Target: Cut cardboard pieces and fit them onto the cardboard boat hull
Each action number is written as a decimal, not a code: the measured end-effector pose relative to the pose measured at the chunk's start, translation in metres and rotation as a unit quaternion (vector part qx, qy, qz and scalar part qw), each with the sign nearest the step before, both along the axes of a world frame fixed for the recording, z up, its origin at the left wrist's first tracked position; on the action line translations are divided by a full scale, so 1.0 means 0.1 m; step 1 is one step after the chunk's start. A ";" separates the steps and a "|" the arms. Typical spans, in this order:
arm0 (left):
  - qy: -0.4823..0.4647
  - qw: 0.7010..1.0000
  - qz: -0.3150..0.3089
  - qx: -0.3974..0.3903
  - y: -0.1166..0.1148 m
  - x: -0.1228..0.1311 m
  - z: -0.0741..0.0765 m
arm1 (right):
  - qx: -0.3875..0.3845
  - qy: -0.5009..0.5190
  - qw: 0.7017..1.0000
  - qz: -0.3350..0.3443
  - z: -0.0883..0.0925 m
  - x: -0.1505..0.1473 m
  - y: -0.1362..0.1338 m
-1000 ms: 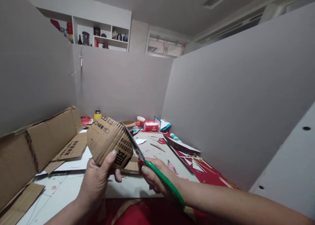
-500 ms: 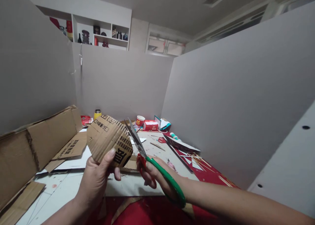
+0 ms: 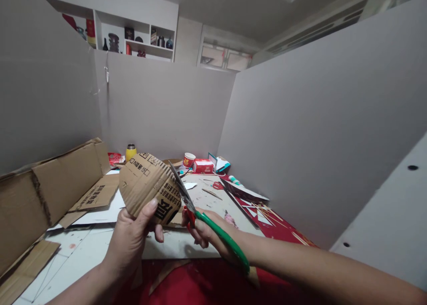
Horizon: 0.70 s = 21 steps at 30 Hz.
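My left hand (image 3: 133,233) grips a rounded piece of cardboard (image 3: 143,185) by its lower edge, thumb on the printed face. Black lettering marks the brown surface, which is held tilted up above the table. In my right hand (image 3: 208,231) is a pair of scissors (image 3: 220,233) with a green handle loop and a red one. The scissor blades point up and lie along the right edge of the cardboard, nearly closed together. Whether they bite into the edge I cannot tell.
A large folded cardboard box (image 3: 66,176) stands at the left, with a loose cardboard strip (image 3: 30,265) before it. A yellow bottle (image 3: 131,152), a paper cup (image 3: 189,159) and a red box (image 3: 203,165) stand at the back. Thin sticks (image 3: 280,220) lie at right, below grey partitions (image 3: 300,118).
The scissor blades, a little apart before, have come closer together and up against the cardboard's right edge. The whole view has shifted slightly.
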State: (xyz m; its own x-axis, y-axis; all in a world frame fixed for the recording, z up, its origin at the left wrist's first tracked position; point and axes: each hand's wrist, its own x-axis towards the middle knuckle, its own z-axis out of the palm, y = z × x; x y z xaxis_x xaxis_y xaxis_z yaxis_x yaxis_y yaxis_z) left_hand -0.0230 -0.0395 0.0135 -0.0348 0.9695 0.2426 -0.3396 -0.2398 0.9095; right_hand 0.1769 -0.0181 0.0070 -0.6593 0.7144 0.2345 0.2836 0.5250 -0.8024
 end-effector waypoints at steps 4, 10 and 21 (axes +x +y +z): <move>-0.014 1.000 0.006 0.003 0.00 -0.01 -0.01 | -0.004 0.001 1.000 0.011 0.02 0.00 -0.01; 0.002 1.000 0.017 -0.003 0.00 0.00 0.01 | 0.008 0.009 1.000 -0.018 0.06 -0.02 -0.08; -0.014 0.999 0.028 -0.024 0.00 0.04 0.02 | 0.024 0.024 0.998 -0.054 0.02 -0.06 -0.08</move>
State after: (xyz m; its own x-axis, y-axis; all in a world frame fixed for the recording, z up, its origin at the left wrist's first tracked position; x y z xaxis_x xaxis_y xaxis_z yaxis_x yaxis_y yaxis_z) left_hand -0.0185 -0.0400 0.0156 -0.0947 0.9766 0.1933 -0.3531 -0.2145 0.9107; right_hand 0.1707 -0.0265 0.0087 -0.5663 0.7680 0.2991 0.3023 0.5311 -0.7915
